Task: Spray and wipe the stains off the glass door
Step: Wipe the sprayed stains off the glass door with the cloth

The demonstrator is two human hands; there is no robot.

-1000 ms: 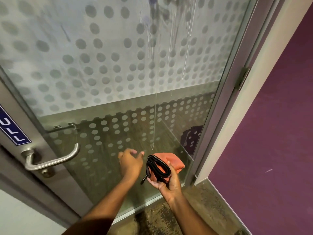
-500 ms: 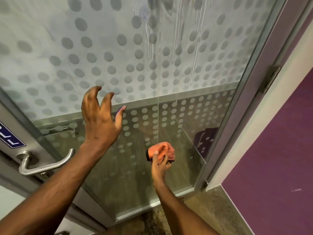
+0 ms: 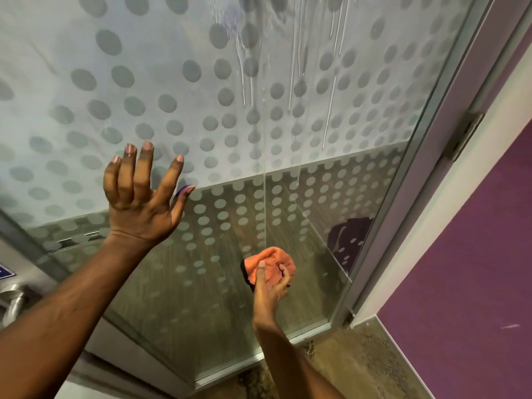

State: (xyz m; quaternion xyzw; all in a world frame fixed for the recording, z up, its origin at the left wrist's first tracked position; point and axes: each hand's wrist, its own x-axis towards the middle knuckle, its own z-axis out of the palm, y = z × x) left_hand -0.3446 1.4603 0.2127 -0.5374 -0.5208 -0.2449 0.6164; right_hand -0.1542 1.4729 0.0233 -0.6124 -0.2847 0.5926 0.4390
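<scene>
Across most of the view stands the glass door [image 3: 201, 110], frosted above with clear dots and clear below with frosted dots. Wet streaks [image 3: 290, 67] run down the upper pane, one thin line reaching into the clear part. Through the lower glass a wood-grain floor [image 3: 201, 283] shows, with a dark purple shape [image 3: 349, 240] near the frame. A metal frame [image 3: 431, 156] with a hinge [image 3: 466, 133] edges the door on the right, next to a white jamb and a purple wall [image 3: 475, 269]. At the lower left a metal handle [image 3: 13, 300] juts out. Speckled floor [image 3: 359, 361] lies below. The left hand [image 3: 141, 197] is raised at the glass, fingers spread, holding nothing. The right hand [image 3: 270, 286] has its grip closed around a bunched orange cloth [image 3: 270, 264], low at the clear pane.
</scene>
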